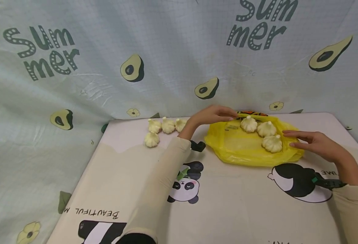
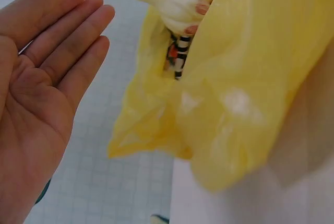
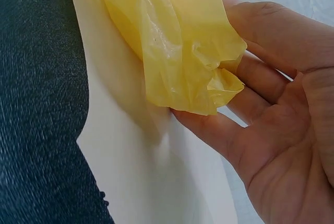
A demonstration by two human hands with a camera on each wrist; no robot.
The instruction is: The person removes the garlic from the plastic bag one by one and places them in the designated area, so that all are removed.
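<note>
The yellow bag point(image 1: 240, 149) lies right of the frame's middle, between two hands. Three garlic bulbs point(image 1: 266, 129) sit on the yellow plastic. The left hand point(image 1: 212, 114) has straight fingers by the bag's upper left. The right hand point(image 1: 319, 144), fingers loosely spread, touches its right end.

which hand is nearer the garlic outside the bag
Left. The left hand is just right of that garlic; the right hand is at the right end of the yellow bag.
</note>
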